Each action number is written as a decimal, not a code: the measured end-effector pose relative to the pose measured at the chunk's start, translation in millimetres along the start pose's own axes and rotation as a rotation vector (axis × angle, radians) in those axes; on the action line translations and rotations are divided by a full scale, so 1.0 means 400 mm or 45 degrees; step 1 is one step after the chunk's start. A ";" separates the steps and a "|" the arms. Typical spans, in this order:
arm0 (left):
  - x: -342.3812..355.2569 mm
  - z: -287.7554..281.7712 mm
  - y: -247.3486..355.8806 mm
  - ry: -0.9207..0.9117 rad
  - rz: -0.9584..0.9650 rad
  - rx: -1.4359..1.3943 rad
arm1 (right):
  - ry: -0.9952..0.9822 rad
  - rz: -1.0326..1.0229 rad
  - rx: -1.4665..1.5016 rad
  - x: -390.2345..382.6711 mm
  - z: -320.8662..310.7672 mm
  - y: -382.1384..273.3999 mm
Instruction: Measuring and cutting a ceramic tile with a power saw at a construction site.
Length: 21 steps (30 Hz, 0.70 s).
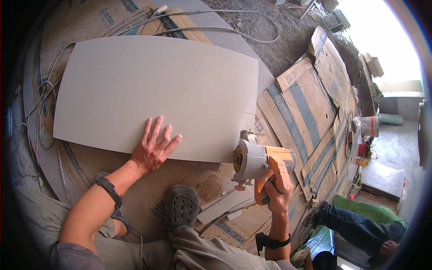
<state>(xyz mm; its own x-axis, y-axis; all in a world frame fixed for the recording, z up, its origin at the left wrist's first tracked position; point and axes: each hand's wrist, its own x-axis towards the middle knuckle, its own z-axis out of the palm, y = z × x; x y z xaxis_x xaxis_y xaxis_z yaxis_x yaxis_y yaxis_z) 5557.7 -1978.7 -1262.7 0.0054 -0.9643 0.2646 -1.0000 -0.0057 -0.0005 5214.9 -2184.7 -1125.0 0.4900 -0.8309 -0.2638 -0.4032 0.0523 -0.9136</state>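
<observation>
A large pale rectangular tile point(153, 85) lies flat in front of me. My left hand point(156, 148) rests palm down near the tile's front edge, fingers spread, pressing on nothing else. My right hand point(278, 197) is wrapped round the handle of an orange and grey handheld tile cutter point(257, 161), at the tile's near right corner. The cutter's front end touches or overlaps the tile's edge; its blade's contact is hidden from this view. A short line with a thin slit shows on the tile just beyond the cutter.
Flattened cardboard sheets point(297, 108) cover the floor. A grey cable point(238, 30) loops behind the tile. Narrow tile offcuts point(225, 206) lie by my shoe point(181, 204). At the lower right are another person's leg point(355, 222) and hand point(389, 248). A bucket point(370, 126) stands at the right.
</observation>
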 end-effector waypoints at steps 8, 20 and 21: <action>0.003 -0.001 0.003 0.005 -0.003 -0.023 | 0.013 0.008 0.016 -0.001 0.002 -0.004; 0.003 -0.003 0.004 0.003 -0.008 -0.047 | -0.004 0.024 0.006 -0.001 -0.008 0.003; 0.003 -0.003 0.003 0.001 -0.005 -0.043 | -0.010 0.014 0.023 0.000 -0.007 0.002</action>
<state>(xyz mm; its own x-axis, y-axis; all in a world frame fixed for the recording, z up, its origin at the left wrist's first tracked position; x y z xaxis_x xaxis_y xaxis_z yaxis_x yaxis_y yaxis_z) 5556.3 -1979.6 -1261.3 0.0096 -0.9641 0.2653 -0.9994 -0.0007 0.0334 5212.4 -2186.3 -1124.8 0.4920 -0.8257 -0.2761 -0.3945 0.0713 -0.9161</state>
